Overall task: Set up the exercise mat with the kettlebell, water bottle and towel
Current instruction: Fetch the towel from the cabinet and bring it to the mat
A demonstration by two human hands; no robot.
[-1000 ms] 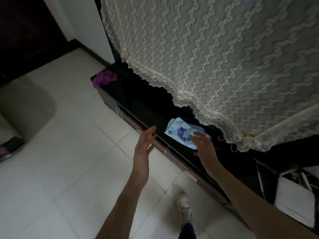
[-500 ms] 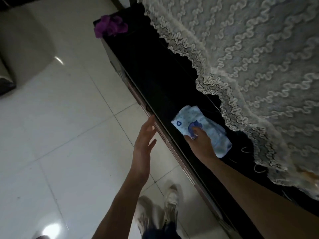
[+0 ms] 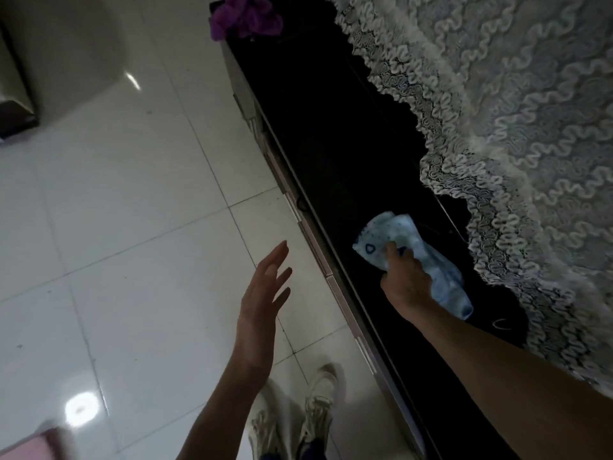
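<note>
One towel (image 3: 408, 260), pale blue, on the black bench (image 3: 318, 134), bunched under the right grip (image 3: 406, 282), whose fingers curl into it. Left grip (image 3: 262, 303) empty, fingers straight, above the floor (image 3: 139, 207) left of the bench edge. One purple cloth (image 3: 243, 16) far beyond both

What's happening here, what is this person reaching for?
A person is bent over a low black cabinet. Their right hand grips a light blue patterned towel lying on its top, beside a lace cloth. The left hand hovers open over the tiled floor, holding nothing. The towel looks not yet lifted.
</note>
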